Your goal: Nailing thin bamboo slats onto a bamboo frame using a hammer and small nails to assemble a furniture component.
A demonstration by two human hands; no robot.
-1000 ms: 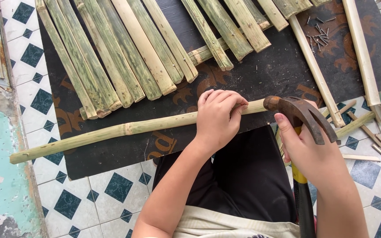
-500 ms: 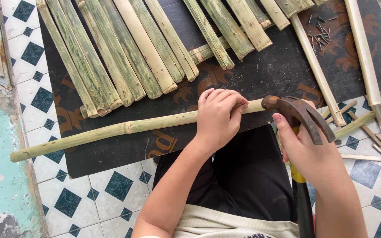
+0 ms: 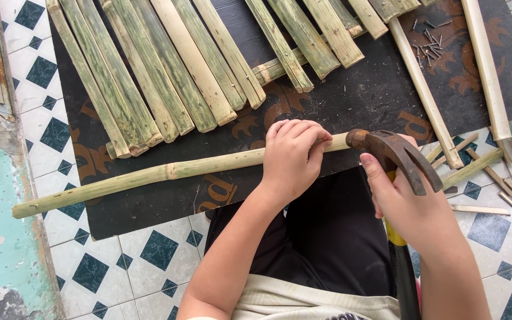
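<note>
A long round bamboo pole (image 3: 149, 176) lies across a black mat (image 3: 362, 95), running from the left tiles to the middle. My left hand (image 3: 291, 157) is closed over the pole near its right end, fingers curled on top. My right hand (image 3: 407, 204) grips a rusty claw hammer (image 3: 395, 157) just below its head. The hammer's face sits against the pole's right end, and the claw points down to the right. Its yellow and black handle runs down past my wrist.
Several split green bamboo slats (image 3: 167, 77) lie side by side on the mat's far part. A small heap of nails (image 3: 428, 38) rests at the upper right. Thin pale strips (image 3: 425, 95) and offcuts lie at the right on the blue-and-white floor tiles (image 3: 149, 261).
The view has shifted very slightly. Both hands, the pole and the hammer keep the same places.
</note>
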